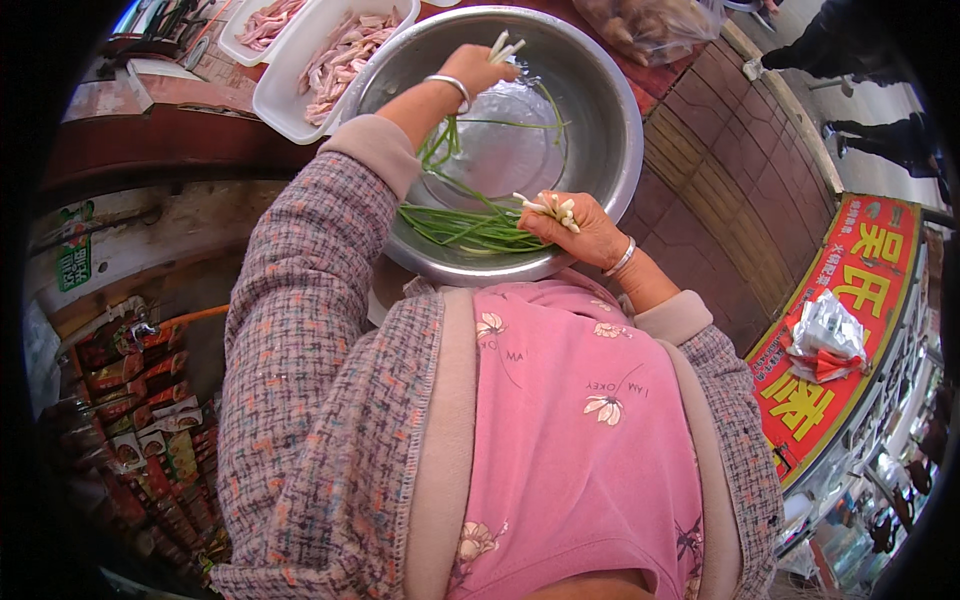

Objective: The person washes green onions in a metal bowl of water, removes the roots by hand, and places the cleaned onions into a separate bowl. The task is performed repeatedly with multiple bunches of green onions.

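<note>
A wide stainless steel basin (604, 142) stands before me, its bottom shining as if wet. Over its far side, my left hand (474, 71) grips a few thin green stalks, likely scallions (442, 146), whose white ends poke out above the fingers. The green leaves hang below that hand into the basin. My right hand (583, 229), at the near right rim, is closed around a thicker bunch of the same scallions (472, 229). Their white ends show on top of the fist, and the leaves lie leftward along the near wall. One loose green leaf (556, 112) curves across the basin.
White plastic tubs (271, 112) with pale pink raw meat pieces (349, 64) adjoin the basin's left rim. A clear plastic bag (652, 30) of brownish food lies beyond it. On the right are brick paving (720, 150), a red sign board (814, 405) with writing, and passers-by's legs (885, 142).
</note>
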Demonstrator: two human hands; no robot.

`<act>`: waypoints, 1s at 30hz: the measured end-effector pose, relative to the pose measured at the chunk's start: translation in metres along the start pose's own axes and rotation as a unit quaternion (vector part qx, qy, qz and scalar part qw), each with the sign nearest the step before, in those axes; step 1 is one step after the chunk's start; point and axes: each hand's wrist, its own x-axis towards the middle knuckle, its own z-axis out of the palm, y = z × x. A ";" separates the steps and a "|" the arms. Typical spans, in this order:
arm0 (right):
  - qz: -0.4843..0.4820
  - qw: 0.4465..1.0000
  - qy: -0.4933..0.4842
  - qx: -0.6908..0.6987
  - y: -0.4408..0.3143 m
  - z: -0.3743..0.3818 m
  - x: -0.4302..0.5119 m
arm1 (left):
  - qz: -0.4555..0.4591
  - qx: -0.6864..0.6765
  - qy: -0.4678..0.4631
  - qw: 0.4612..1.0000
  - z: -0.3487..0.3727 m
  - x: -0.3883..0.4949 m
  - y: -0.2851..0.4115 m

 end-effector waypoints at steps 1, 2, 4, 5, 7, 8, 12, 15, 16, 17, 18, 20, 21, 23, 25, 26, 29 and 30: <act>0.007 1.000 0.002 -0.010 0.000 0.000 0.001 | 0.019 -0.025 0.007 0.999 0.007 -0.003 -0.003; 0.000 1.000 -0.001 -0.005 -0.001 -0.001 0.001 | -0.001 -0.066 -0.013 0.998 0.013 -0.006 -0.005; 0.001 1.000 -0.007 0.012 -0.002 0.000 0.002 | -0.045 -0.107 -0.040 0.992 0.031 -0.013 -0.006; -0.005 1.000 -0.008 0.011 -0.002 0.000 0.003 | -0.091 -0.162 -0.061 0.981 0.041 -0.015 -0.005; -0.008 1.000 -0.010 0.015 -0.003 0.000 0.003 | -0.183 -0.281 -0.112 0.935 0.056 -0.015 0.000; -0.008 1.000 -0.012 0.012 -0.003 0.000 0.003 | -0.192 -0.298 -0.115 0.928 0.062 -0.013 0.004; -0.015 1.000 -0.015 0.004 -0.003 -0.001 0.004 | -0.197 -0.336 -0.145 0.909 0.076 -0.013 0.018; -0.013 1.000 -0.010 0.021 -0.001 0.000 0.003 | -0.145 -0.312 -0.120 0.931 0.064 -0.023 0.031; -0.010 0.999 -0.008 0.031 -0.001 -0.001 0.002 | -0.111 -0.330 -0.129 0.929 0.052 -0.027 0.035; -0.008 1.000 -0.008 0.029 0.000 0.000 0.001 | -0.078 -0.342 -0.138 0.926 0.036 -0.031 0.037; -0.006 1.000 -0.007 0.026 0.000 -0.001 0.001 | -0.050 -0.332 -0.121 0.934 0.020 -0.036 0.040; -0.001 1.000 -0.008 0.023 0.000 -0.002 0.001 | 0.013 -0.280 -0.070 0.957 -0.010 -0.045 0.043; 0.002 1.000 -0.011 0.022 0.000 -0.002 0.001 | 0.055 -0.241 -0.036 0.968 -0.023 -0.050 0.042; 0.008 1.000 -0.016 0.019 -0.001 -0.002 0.003 | 0.169 -0.051 -0.018 0.984 -0.038 -0.053 0.043; 0.023 0.999 -0.019 0.013 -0.001 -0.002 0.005 | 0.235 0.180 0.041 0.954 -0.036 -0.057 0.041; 0.014 1.000 -0.019 0.013 -0.001 -0.001 0.005 | 0.225 0.271 0.035 0.935 -0.026 -0.057 0.040; 0.012 1.000 -0.011 0.017 0.000 -0.001 0.006 | 0.233 0.344 -0.039 0.909 0.020 -0.060 0.030; 0.012 1.000 -0.007 0.025 0.000 -0.001 0.007 | 0.239 0.351 -0.057 0.904 0.035 -0.060 0.026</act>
